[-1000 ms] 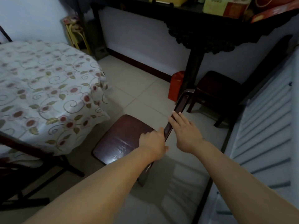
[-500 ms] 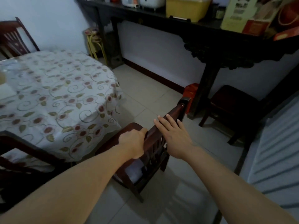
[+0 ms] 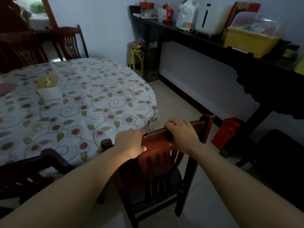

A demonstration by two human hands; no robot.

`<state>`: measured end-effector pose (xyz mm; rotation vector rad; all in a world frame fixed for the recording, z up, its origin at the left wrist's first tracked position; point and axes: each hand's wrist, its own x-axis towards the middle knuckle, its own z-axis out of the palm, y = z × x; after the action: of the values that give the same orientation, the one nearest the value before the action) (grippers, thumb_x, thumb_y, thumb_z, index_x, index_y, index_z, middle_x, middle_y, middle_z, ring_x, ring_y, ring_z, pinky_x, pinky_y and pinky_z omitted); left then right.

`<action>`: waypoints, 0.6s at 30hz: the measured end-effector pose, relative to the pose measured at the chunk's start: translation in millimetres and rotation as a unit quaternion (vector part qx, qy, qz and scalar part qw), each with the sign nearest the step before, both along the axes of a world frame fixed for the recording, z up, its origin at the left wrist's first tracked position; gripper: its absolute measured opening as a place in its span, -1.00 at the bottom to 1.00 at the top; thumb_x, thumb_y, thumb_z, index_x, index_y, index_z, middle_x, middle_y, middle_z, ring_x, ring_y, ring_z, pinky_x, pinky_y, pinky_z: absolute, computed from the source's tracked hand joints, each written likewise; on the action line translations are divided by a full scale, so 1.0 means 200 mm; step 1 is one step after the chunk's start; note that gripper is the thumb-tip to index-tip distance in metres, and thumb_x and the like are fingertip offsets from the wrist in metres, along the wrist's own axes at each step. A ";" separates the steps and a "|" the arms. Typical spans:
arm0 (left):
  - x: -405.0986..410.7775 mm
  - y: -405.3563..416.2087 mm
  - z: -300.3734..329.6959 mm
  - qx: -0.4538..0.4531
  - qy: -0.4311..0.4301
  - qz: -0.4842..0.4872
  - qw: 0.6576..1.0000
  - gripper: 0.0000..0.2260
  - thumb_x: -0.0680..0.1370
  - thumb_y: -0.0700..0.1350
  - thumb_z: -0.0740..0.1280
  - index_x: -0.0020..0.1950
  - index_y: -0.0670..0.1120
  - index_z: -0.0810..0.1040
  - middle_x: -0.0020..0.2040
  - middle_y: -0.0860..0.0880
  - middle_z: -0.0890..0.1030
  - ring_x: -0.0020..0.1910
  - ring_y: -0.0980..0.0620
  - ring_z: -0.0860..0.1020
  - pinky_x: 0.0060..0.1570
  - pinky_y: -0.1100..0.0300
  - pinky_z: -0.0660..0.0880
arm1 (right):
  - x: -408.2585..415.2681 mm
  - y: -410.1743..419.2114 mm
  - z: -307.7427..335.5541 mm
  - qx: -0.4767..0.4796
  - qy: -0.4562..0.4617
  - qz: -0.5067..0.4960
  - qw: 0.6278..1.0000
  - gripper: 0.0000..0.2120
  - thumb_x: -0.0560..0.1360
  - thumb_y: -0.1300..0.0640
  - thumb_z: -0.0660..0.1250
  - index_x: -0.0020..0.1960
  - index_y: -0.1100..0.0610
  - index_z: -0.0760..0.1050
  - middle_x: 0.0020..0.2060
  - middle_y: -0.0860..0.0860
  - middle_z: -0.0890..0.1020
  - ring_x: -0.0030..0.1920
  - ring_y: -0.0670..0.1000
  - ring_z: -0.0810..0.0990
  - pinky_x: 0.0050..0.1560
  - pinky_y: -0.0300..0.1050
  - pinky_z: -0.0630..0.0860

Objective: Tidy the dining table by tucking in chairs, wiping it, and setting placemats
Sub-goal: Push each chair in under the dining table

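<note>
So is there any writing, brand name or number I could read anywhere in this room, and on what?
None can be read.
Red packet on the dark sideboard: print too blurred.
White appliance: a reddish label low on its front, too small to read.
White box: one dark stripe, no letters to make out.
Red-and-tan carton: blurred.
Floral tablecloth: pattern only.

You face a dim room | pale walls (image 3: 105,22) | light tiled floor (image 3: 177,102) | dark console table (image 3: 213,46) along the wall | yellow stool (image 3: 136,55) in the corner | 1 red box (image 3: 228,132) on the floor.
</note>
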<state>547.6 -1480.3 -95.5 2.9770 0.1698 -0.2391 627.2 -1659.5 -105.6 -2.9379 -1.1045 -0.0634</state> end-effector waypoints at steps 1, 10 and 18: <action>0.03 0.04 0.00 -0.009 0.004 0.012 1.000 -0.49 0.46 0.08 0.37 0.38 0.03 0.33 0.20 -0.08 0.54 0.18 -0.12 0.51 0.08 0.05 0.43 | 0.05 0.04 0.02 -0.010 0.008 0.012 1.000 -0.47 0.37 0.05 0.45 0.29 0.05 0.37 0.26 0.03 0.43 0.30 0.09 0.36 0.43 0.04 0.03; 0.32 0.32 0.02 -0.004 -0.013 0.073 0.997 -0.57 0.35 0.05 0.47 0.15 -0.02 0.44 -0.01 -0.02 0.56 0.00 -0.06 0.54 -0.16 0.14 0.39 | 0.45 0.35 0.12 -0.041 0.030 0.102 0.993 -0.54 0.35 -0.05 0.48 0.09 0.10 0.36 -0.01 0.04 0.57 -0.02 0.11 0.54 -0.22 -0.09 0.32; 0.49 0.44 0.05 0.023 -0.053 0.160 0.985 -0.67 0.35 0.05 0.48 -0.02 0.03 0.42 -0.06 0.02 0.55 -0.04 -0.03 0.53 -0.21 0.13 0.32 | 0.76 0.56 0.15 -0.041 0.011 0.190 0.981 -0.54 0.35 -0.09 0.48 0.05 0.11 0.34 -0.10 0.05 0.55 -0.11 0.10 0.51 -0.24 -0.09 0.25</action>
<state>646.1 -1392.3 -86.1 2.9386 0.6415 -0.0392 779.9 -1546.9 -75.8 -2.7262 -1.6756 0.0160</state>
